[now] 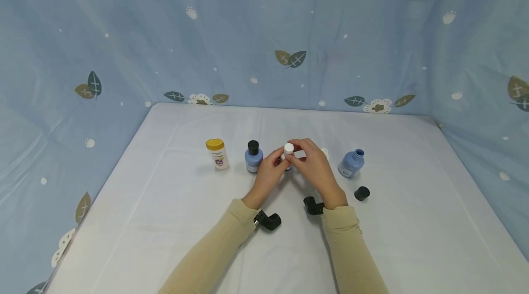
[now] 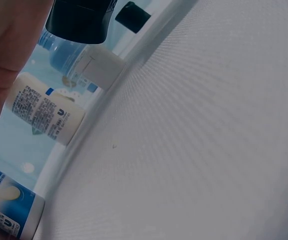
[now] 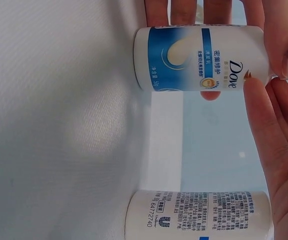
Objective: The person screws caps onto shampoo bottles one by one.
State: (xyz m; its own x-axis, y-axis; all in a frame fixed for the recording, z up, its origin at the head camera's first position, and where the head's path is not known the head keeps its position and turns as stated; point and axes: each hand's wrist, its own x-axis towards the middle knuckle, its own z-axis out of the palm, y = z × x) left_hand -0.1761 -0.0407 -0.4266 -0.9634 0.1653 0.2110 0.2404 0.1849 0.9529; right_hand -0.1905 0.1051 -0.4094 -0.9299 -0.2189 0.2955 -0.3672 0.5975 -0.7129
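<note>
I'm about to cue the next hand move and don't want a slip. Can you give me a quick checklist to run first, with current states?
1. Left hand holding the Dove shampoo bottle: ok.
2. Right hand at the bottle's top: ok, fingers close around the white cap.
3. White cap loosened: cannot tell; it sits on top, partly covered by fingers.
4. Bottle base resting on the white table: cannot tell.
5. Blue bottle on the right capped: not ok; its mouth is open, and a loose black cap lies nearby.
6. Yellow-capped white bottle apart from both hands: ok.
</note>
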